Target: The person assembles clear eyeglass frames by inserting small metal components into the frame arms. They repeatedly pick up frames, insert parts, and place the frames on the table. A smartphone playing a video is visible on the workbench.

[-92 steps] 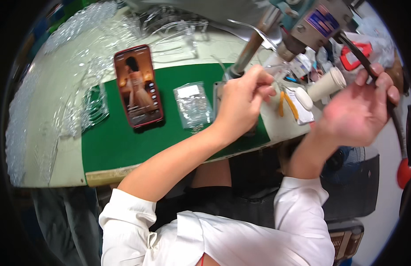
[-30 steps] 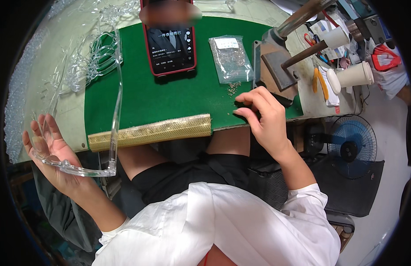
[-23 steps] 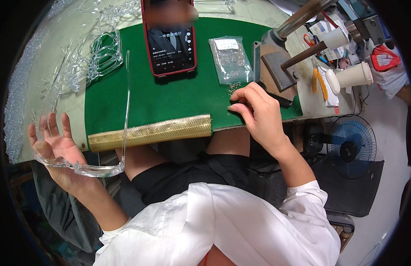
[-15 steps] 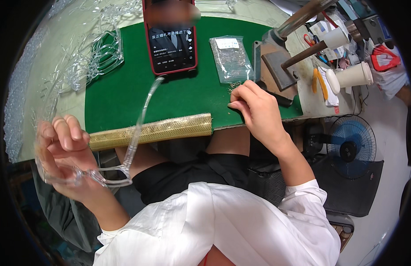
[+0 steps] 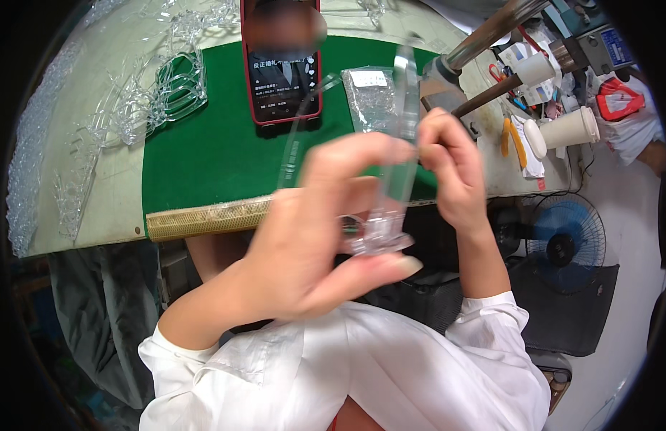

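Note:
My left hand (image 5: 293,241), blurred by motion, is closed around a clear plastic eyeglass frame (image 5: 382,233) in front of my body. One of its see-through temples points up and away beside my right hand; the other slants up toward the phone. My right hand (image 5: 455,169) is pinched, its fingertips right next to the upright temple. Whatever is between those fingertips is hidden or too small to name. Behind the temple lies a clear zip bag (image 5: 369,104) with a white label and tiny metal parts, on the green mat (image 5: 203,161).
A phone (image 5: 284,93) in a red case stands on the mat. Several clear eyeglass frames (image 5: 182,93) are heaped at the left. A gold mesh-patterned strip (image 5: 203,219) runs along the table's front edge. At the right are a lever press (image 5: 483,39), orange-handled pliers (image 5: 516,144), a cup (image 5: 573,128) and a fan (image 5: 562,244).
My left hand has swung right and up with the eyeglass frame, from the far left to beside my right hand. My right hand has lifted off the mat and shifted slightly right.

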### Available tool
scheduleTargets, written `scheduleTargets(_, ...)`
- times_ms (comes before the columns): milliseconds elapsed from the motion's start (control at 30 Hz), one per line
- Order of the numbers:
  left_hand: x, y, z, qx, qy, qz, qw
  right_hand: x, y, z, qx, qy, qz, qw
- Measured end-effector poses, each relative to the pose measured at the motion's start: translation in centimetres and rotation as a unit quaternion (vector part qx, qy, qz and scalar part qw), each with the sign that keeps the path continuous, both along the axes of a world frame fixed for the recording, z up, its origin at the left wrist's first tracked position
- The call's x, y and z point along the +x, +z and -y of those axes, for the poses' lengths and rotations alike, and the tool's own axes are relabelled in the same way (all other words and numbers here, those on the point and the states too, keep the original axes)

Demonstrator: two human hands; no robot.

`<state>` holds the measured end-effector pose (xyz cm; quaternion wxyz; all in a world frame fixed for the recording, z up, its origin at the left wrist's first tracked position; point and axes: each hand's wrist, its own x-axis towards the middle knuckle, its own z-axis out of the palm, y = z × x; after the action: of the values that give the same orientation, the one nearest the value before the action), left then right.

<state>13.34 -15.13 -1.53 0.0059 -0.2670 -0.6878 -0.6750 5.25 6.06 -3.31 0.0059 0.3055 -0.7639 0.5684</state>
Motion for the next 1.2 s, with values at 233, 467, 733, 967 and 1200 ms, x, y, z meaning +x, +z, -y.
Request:
scheduleTargets(233,-1.7,-2.3,-4.6,0.020,0.043,-0.078,0.996,1.1,4.7,0.2,0.042,0.036,-0.286,0.957)
scheduleTargets(467,-1.9,-2.5,-4.9,-0.021,0.040,-0.073,0.996,1.2,4.5,-0.3,0.055,0.017,-0.286,0.957)
scheduleTargets(733,-1.8,-2.1,-4.1,-0.055,-0.003,-0.021,0.998,0.8,4.3,-0.3,0.044,0.040,-0.287,0.956)
scheduleTargets(967,-1.8,-2.2,-4.3,-0.033,0.012,-0.033,0.999,0.7,4.5,-0.2,0.049,0.039,-0.279,0.958)
scheduleTargets(1200,-1.7,-2.3,-4.4,-0.003,0.015,-0.031,0.999,0.7,4.1,-0.2,0.026,0.035,-0.273,0.961)
